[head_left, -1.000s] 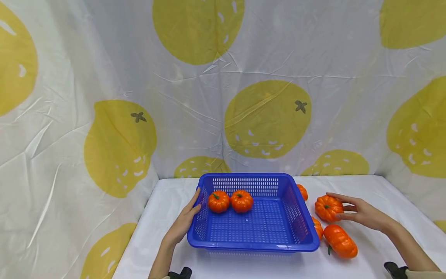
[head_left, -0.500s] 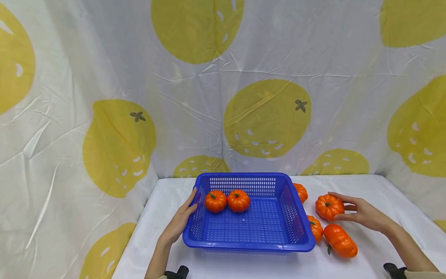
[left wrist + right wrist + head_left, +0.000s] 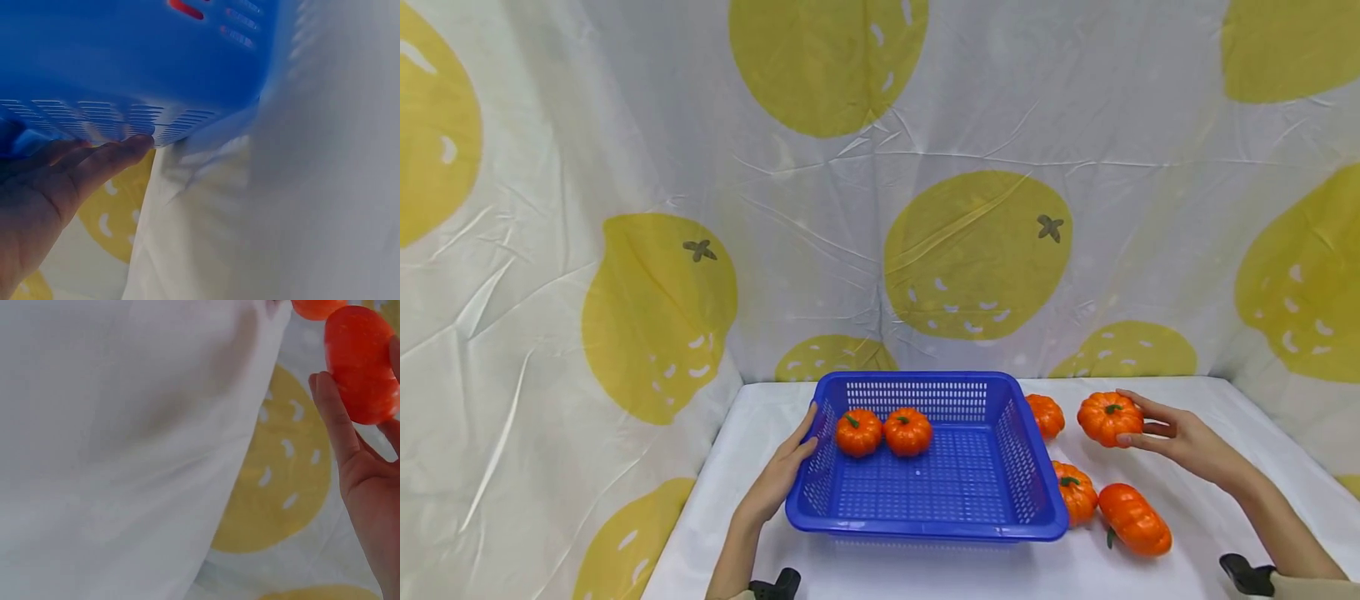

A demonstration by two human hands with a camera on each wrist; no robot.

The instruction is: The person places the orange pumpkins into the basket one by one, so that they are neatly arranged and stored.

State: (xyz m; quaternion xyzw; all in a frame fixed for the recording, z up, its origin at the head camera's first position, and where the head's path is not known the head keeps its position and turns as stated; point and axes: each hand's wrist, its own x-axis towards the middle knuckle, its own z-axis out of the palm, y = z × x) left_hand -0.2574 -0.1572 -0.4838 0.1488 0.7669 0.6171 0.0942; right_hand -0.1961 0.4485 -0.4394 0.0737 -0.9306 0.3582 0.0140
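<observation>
Slippage worried me: the right hand (image 3: 1187, 443) pinched a round, glossy orange pumpkin (image 3: 1107, 419). Overpressing, the outstretched left hand (image 3: 777, 475) could have shoved the rectangular blue plastic basket (image 3: 925, 529).

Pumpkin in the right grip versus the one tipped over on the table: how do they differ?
The held pumpkin is pinched by the right grip; the tipped pumpkin lies untouched on the white table.
The held pumpkin's stem sits on its upper face; the tipped pumpkin's is at its lower left.
From the head camera, the held pumpkin looks round, the tipped pumpkin elongated.
Both are glossy, ribbed and orange.
</observation>
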